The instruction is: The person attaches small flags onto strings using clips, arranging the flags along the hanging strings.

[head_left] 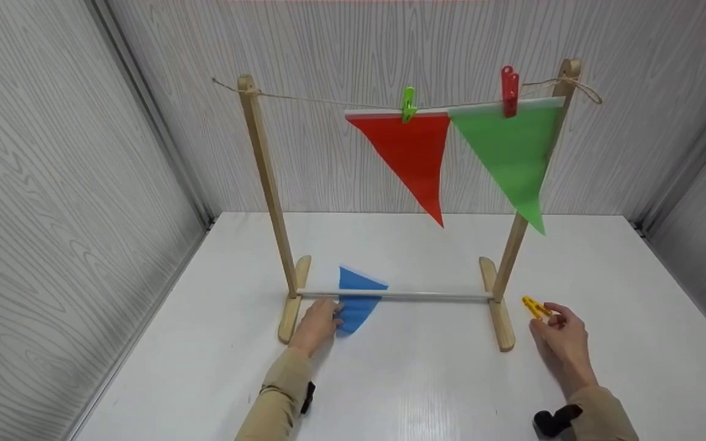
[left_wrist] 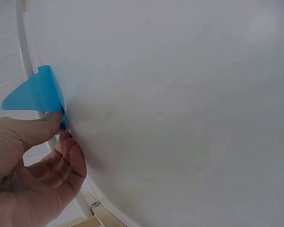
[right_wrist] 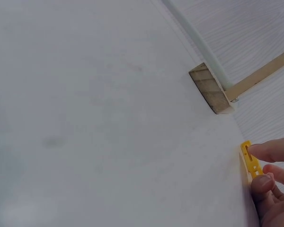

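A blue triangular pennant (head_left: pixel 358 311) lies under the white crossbar of the stand, its edge pinched between the thumb and fingers of my left hand (head_left: pixel 319 321). The left wrist view has the pennant (left_wrist: pixel 35 94) bending up beside the thumb, with the pinched edge mostly hidden. Right of the stand, my right hand (head_left: pixel 564 337) grips a yellow clothespin (head_left: pixel 535 307) close over the table. From the right wrist, the thumb and a finger sit on the clothespin (right_wrist: pixel 250 158).
A string (head_left: pixel 310 98) spans two wooden posts (head_left: pixel 270 190). From it hang a red pennant (head_left: pixel 417 144) under a green clothespin (head_left: pixel 409 104) and a green pennant (head_left: pixel 509 153) under a red clothespin (head_left: pixel 510 92). The crossbar (head_left: pixel 439 296) joins the wooden feet (head_left: pixel 501 324). Grey wood-grain panels surround the white table.
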